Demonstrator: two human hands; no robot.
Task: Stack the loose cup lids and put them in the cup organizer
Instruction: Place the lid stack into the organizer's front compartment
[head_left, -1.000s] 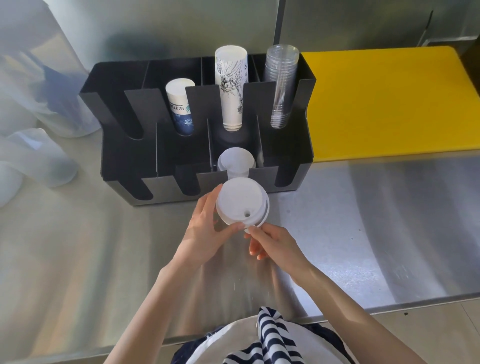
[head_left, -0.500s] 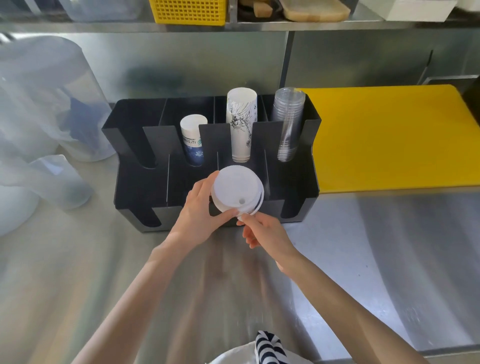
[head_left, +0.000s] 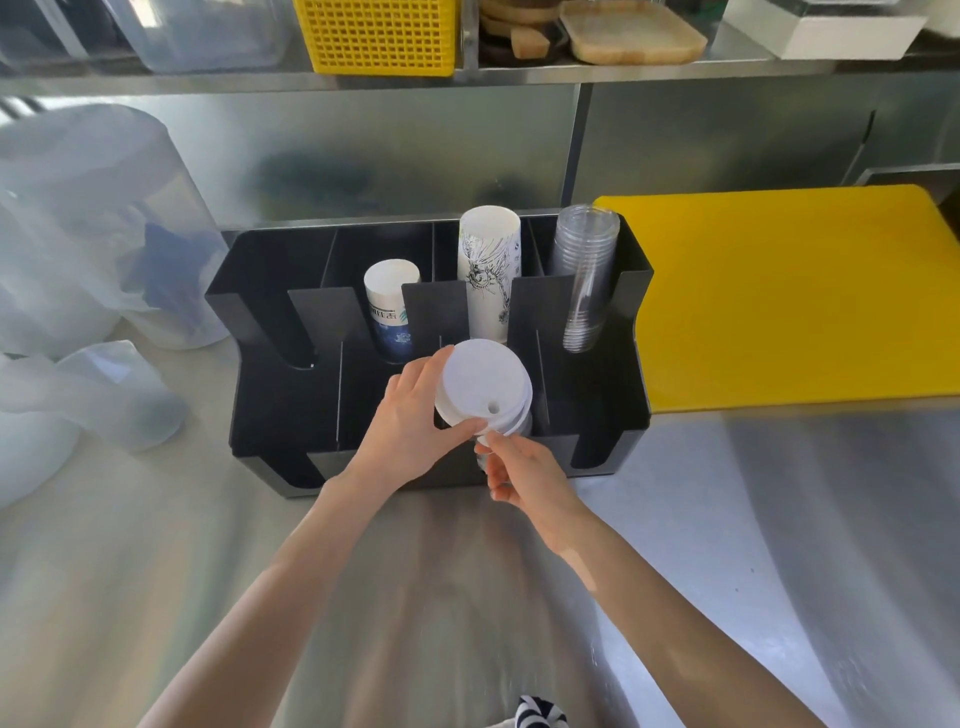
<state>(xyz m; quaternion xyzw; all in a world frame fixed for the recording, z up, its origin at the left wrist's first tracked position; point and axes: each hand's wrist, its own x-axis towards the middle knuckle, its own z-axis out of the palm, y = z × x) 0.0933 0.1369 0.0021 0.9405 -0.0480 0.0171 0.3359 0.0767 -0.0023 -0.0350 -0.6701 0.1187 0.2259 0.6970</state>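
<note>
Both hands meet over the front of the organizer: the left hand (head_left: 410, 421) wraps the near-left edge of a stack of white lids (head_left: 483, 387), thumb on the rim, while the right hand (head_left: 524, 475) pinches the stack's lower edge from below with its fingertips, so each hand is closed on the stack. Beneath everything runs the steel tabletop (head_left: 753, 545), with a yellow cutting board (head_left: 789, 296) lying at the right, touching or just beside the black cup organizer (head_left: 275, 395). That organizer stands at the middle of the tabletop against the steel back wall. At the left sit crumpled clear plastic bags (head_left: 88, 249) (contents too blurred to tell). In the organizer's rear compartments stand a tall white printed cup stack (head_left: 488, 270), a clear plastic cup stack (head_left: 584, 275) at its right and a shorter white-and-blue cup stack (head_left: 392, 306) at its left. The lid stack is held tilted over the front compartment third from the left, its top lid's small hole facing the camera; whether it touches the compartment floor is hidden.
</note>
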